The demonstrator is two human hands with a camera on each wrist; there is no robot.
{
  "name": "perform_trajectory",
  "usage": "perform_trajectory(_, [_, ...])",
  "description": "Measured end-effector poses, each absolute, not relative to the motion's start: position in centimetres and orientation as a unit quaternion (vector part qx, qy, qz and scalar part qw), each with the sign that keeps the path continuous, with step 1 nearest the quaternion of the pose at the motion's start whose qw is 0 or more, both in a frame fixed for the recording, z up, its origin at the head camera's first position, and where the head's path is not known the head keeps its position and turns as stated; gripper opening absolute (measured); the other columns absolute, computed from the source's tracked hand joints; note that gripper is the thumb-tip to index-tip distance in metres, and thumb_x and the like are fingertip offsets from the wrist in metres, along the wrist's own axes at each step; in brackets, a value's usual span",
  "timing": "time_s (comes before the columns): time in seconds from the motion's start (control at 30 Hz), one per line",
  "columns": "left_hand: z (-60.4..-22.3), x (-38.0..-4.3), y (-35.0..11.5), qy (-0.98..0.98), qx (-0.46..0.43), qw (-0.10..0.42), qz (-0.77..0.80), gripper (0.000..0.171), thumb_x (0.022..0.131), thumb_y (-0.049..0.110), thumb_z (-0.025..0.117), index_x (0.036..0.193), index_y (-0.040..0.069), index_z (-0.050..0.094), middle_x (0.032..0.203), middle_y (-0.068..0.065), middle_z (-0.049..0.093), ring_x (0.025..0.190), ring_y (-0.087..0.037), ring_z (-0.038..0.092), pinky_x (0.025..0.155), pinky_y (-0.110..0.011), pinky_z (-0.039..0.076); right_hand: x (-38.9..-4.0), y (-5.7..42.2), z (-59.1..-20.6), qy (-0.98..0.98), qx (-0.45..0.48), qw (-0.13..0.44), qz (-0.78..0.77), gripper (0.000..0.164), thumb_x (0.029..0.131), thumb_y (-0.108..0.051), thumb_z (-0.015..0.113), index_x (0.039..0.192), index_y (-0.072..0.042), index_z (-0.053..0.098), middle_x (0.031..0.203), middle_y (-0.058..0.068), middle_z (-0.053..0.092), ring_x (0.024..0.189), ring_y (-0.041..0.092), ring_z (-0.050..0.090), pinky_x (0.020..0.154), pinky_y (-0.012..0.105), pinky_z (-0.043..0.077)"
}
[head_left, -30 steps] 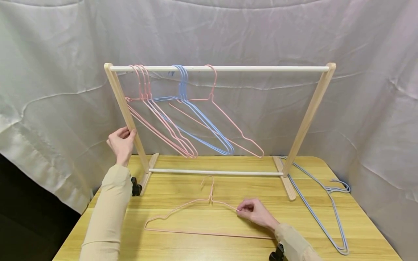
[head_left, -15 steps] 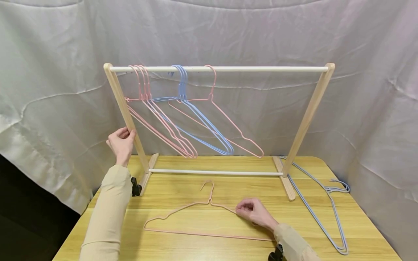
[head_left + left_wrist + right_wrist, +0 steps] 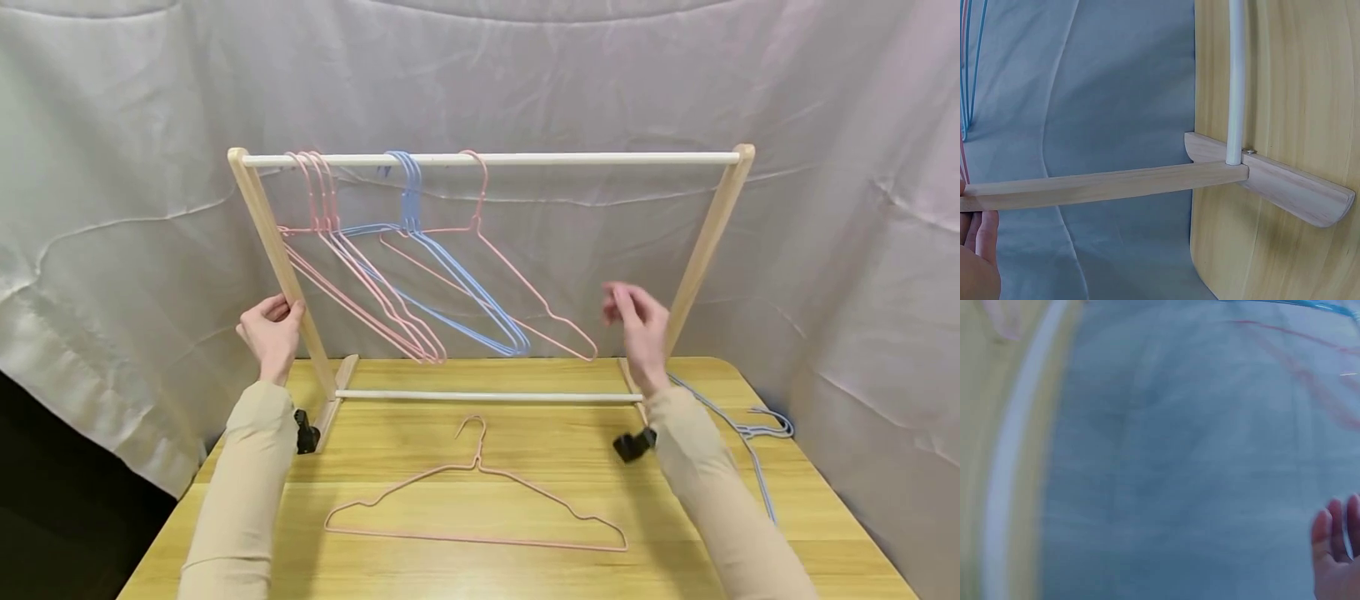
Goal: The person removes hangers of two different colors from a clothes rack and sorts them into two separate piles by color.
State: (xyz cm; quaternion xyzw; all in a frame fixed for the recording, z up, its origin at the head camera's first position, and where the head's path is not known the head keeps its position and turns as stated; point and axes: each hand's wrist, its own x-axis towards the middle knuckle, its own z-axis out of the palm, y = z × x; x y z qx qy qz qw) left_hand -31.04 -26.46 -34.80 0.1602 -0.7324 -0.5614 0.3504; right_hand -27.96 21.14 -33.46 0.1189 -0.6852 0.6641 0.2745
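Note:
My left hand [image 3: 272, 337] grips the left wooden post [image 3: 267, 229] of a clothes rack at about mid-height, and in the left wrist view its fingers [image 3: 987, 237] bend around that post. Raised beside the right post [image 3: 708, 237], my right hand [image 3: 641, 333] holds nothing; its fingers are loosely bent. In the right wrist view those fingers [image 3: 1321, 534] stand before the curtain, away from any hanger. A pink wire hanger [image 3: 480, 540] lies flat on the table, its hook pointing toward the rack. On the rail, a lone pink hanger [image 3: 480, 200] hangs left of my right hand.
Several pink hangers [image 3: 326, 200] hang at the left end of the white top rail [image 3: 600, 158], with blue hangers [image 3: 410, 200] right of them. Blue hangers [image 3: 767, 431] lie on the table's right side, partly behind my right sleeve. A lower white bar [image 3: 487, 396] joins the rack's feet.
My right hand has let go of the pink hanger on the table and risen toward the right post. The hanger's hook has tipped down slightly. My left hand keeps its grip.

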Motion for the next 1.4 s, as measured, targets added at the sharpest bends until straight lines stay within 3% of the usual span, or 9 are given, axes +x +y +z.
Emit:
perform_trajectory(0.1, [-34.8,-30.9,-26.5,-0.738,0.164,0.347,-0.555,0.031,0.088,0.016,0.073,0.114,0.0,0.075,0.106,-0.009,0.074,0.132,-0.016,0.053,0.105,-0.033,0.025,-28.5,19.9,-29.7,-0.727,0.177,0.263,0.61,0.028,0.1,-0.008,0.059,0.117,0.013,0.065,0.086,-0.008,0.07,0.072,0.005,0.064,0.068,0.017,0.054])
perform_trajectory(0.23, [-34.8,-30.9,-26.6,-0.743,0.165,0.346,-0.549,0.032,0.088,0.019,0.073,0.115,0.001,0.075,0.11,-0.014,0.072,0.128,-0.014,0.057,0.104,-0.033,0.026,-28.5,17.7,-27.5,-0.816,0.214,0.21,0.495,0.033,0.095,-0.014,0.068,0.124,0.002,0.065,0.1,0.012,0.071,0.082,0.01,0.067,0.075,0.018,0.053])
perform_trajectory(0.3, [-34.9,-31.0,-26.6,-0.744,0.165,0.345,-0.547,0.032,0.089,0.019,0.074,0.115,0.001,0.075,0.109,-0.014,0.072,0.111,-0.004,0.064,0.104,-0.031,0.026,-28.4,16.7,-27.0,-0.844,0.216,0.192,0.453,0.036,0.093,-0.018,0.071,0.125,-0.001,0.065,0.102,0.018,0.07,0.084,0.018,0.068,0.077,0.021,0.052])
perform_trajectory(0.43, [-35.1,-31.1,-26.5,-0.748,0.165,0.339,-0.545,0.032,0.089,0.019,0.074,0.116,0.003,0.075,0.107,-0.009,0.075,0.101,0.007,0.062,0.107,-0.025,0.028,-28.5,15.8,-26.8,-0.861,0.209,0.18,0.427,0.035,0.091,-0.021,0.074,0.121,-0.004,0.067,0.099,0.018,0.072,0.085,0.03,0.069,0.074,0.028,0.052])
perform_trajectory(0.67, [-35.1,-31.1,-26.3,-0.75,0.163,0.341,-0.543,0.031,0.089,0.018,0.073,0.116,0.001,0.075,0.111,-0.017,0.073,0.071,0.02,0.053,0.11,-0.022,0.037,-28.9,15.4,-26.8,-0.858,0.205,0.196,0.428,0.029,0.089,-0.018,0.076,0.112,-0.001,0.071,0.092,0.017,0.072,0.076,0.02,0.066,0.067,0.018,0.049])
perform_trajectory(0.8, [-35.0,-31.0,-26.4,-0.743,0.165,0.344,-0.549,0.031,0.089,0.017,0.073,0.115,0.002,0.075,0.109,-0.015,0.073,0.079,0.013,0.061,0.111,-0.022,0.033,-29.0,15.0,-26.8,-0.852,0.212,0.207,0.431,0.021,0.089,-0.013,0.075,0.104,0.0,0.073,0.086,0.017,0.071,0.069,0.014,0.061,0.063,0.015,0.046])
perform_trajectory(1.0, [-35.1,-31.0,-26.6,-0.743,0.159,0.343,-0.552,0.032,0.088,0.017,0.073,0.116,0.001,0.075,0.108,-0.013,0.073,0.122,-0.014,0.063,0.113,-0.025,0.026,-29.2,14.8,-26.9,-0.857,0.212,0.206,0.422,0.015,0.089,-0.011,0.074,0.099,0.0,0.074,0.083,0.016,0.071,0.067,0.011,0.059,0.062,0.015,0.044])
perform_trajectory(1.23, [-35.1,-31.0,-26.5,-0.743,0.163,0.344,-0.55,0.032,0.089,0.017,0.073,0.116,0.0,0.074,0.113,-0.02,0.071,0.074,0.018,0.056,0.11,-0.022,0.037,-29.4,14.7,-26.9,-0.868,0.206,0.195,0.408,0.014,0.089,-0.009,0.074,0.099,0.001,0.074,0.085,0.017,0.073,0.066,0.01,0.06,0.062,0.015,0.045])
perform_trajectory(1.4, [-35.1,-31.0,-26.5,-0.743,0.164,0.345,-0.55,0.031,0.089,0.018,0.073,0.115,0.001,0.075,0.11,-0.015,0.073,0.082,0.013,0.06,0.109,-0.022,0.033,-29.3,14.5,-27.0,-0.869,0.206,0.198,0.405,0.012,0.088,-0.007,0.074,0.096,0.002,0.074,0.081,0.017,0.071,0.064,0.009,0.058,0.06,0.015,0.043])
